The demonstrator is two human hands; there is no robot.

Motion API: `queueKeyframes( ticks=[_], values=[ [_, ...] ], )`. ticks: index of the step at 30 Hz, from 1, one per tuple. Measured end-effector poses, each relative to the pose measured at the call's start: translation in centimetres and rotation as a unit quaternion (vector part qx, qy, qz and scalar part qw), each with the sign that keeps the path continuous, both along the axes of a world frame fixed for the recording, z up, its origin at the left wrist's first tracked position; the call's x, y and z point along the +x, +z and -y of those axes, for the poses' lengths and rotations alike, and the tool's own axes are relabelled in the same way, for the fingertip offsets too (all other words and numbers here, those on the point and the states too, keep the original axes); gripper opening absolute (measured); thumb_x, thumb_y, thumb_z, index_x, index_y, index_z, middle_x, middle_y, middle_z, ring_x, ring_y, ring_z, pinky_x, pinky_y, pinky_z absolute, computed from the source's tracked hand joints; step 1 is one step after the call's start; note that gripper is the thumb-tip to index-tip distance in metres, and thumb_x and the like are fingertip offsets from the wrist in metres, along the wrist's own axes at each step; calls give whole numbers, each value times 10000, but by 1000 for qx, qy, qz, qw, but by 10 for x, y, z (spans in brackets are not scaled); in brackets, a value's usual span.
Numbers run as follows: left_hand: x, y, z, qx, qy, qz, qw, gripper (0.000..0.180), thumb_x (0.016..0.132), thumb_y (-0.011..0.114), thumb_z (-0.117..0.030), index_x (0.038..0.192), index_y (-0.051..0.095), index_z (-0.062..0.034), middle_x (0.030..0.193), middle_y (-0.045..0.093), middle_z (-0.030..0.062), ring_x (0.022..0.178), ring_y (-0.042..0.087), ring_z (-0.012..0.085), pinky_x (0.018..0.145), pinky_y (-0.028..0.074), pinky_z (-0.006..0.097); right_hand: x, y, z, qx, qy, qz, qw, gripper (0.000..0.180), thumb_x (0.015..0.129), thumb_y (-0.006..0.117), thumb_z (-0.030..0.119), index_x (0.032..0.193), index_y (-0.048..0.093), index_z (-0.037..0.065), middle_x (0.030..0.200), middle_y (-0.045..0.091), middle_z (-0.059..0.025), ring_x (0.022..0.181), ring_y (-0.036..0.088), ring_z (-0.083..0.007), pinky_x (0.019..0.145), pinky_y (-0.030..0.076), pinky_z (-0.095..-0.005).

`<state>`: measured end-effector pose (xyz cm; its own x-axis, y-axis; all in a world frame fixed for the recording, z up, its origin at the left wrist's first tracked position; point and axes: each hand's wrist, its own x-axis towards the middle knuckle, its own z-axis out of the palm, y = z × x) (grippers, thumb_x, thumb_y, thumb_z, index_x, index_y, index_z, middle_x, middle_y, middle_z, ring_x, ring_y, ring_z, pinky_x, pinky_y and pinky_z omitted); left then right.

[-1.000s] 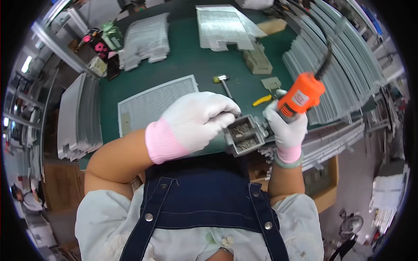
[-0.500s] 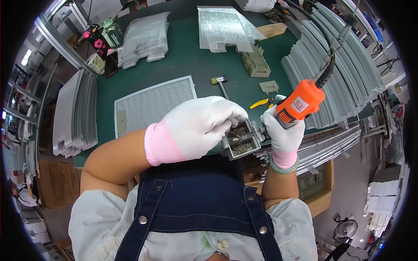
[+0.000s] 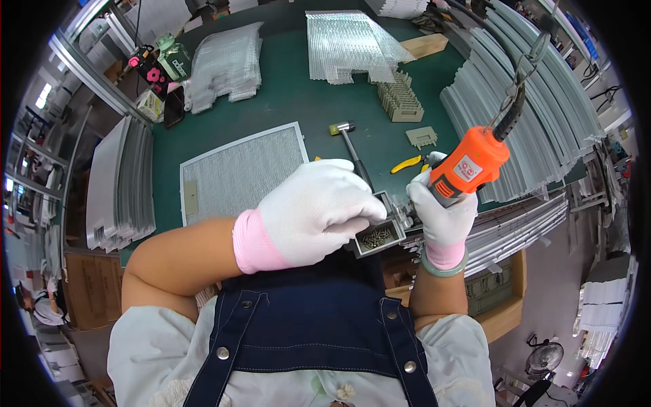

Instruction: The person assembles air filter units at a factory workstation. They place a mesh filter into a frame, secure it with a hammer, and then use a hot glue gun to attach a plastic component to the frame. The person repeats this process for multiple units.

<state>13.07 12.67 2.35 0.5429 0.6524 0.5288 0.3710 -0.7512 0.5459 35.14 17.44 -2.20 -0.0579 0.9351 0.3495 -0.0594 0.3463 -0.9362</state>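
My left hand (image 3: 319, 210), in a white glove with a pink cuff, hangs over a small grey metal box (image 3: 381, 250). Its fingers are pressed together; whatever they may hold is hidden. Small screws (image 3: 376, 237) lie in the box's near compartment, while the hand covers much of the far one. Wrapped around an orange electric screwdriver (image 3: 471, 163) is my gloved right hand (image 3: 444, 218), just right of the box. The tool tilts, its cable end up and to the right. Beyond the left hand lies a framed mesh panel (image 3: 244, 169) with a beige piece on its left edge.
A small mallet (image 3: 344, 128), yellow-handled pliers (image 3: 407, 165) and a beige slotted bracket (image 3: 422, 138) lie beyond my hands. More brackets (image 3: 400, 102) stand in a row. Bubble-wrap bags (image 3: 227, 64) lie at the back. Metal panels are stacked at left (image 3: 122, 183) and right (image 3: 519, 115).
My left hand has moved slightly right and nearer over the box, now covering more of its far compartment. The right hand keeps its grip on the electric screwdriver.
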Motion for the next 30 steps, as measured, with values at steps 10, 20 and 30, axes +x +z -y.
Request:
queueKeyframes(
  ticks=[10,20,30],
  values=[
    [-4,8,23,50,5,-104,993,432,669,706,11,1088,629,-65,826,607,95,706,561,308,644,445,397,4,0,1,12,11,25,1000,405,753,720,-50,1137,589,-54,798,656,-28,706,623,-87,719,521,-265],
    [-11,12,-3,0,-7,-79,997,360,819,616,11,1171,655,-54,888,660,107,832,623,328,741,482,422,-4,6,5,-30,-4,-10,999,385,752,666,-93,1122,561,-80,742,630,-5,673,601,-77,745,504,-250],
    [25,47,-19,-5,17,-391,920,114,748,679,-171,715,701,-65,805,654,107,815,641,319,737,494,429,0,0,4,-9,44,-20,999,446,772,702,-95,1187,545,-50,824,651,-38,708,624,-93,686,520,-259]
  ],
)
